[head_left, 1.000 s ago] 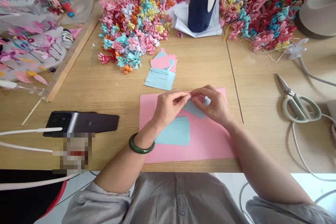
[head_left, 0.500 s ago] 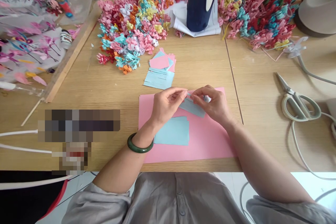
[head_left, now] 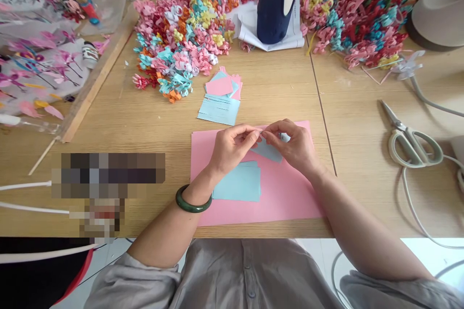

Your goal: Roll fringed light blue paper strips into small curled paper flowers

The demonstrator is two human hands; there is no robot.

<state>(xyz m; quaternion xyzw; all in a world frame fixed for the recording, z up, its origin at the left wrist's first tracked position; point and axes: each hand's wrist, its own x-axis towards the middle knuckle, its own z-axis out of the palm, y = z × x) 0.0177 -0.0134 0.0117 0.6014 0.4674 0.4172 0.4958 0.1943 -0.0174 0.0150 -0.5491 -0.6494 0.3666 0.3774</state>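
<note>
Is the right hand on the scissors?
No, the scissors lie on the table, apart from the right hand, which pinches blue paper.

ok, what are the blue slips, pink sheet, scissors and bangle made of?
Blue slips: likely paper, matte; thin, flat, straight-cut edges.
Pink sheet: paper or thin card, matte; even colour, thickness unclear.
Scissors: blades look like metal, greyish and smooth; pale handles probably moulded plastic, from their rounded loops.
Bangle: dark green, polished, with glossy highlights; stone, glass or plastic, can't tell.
</note>
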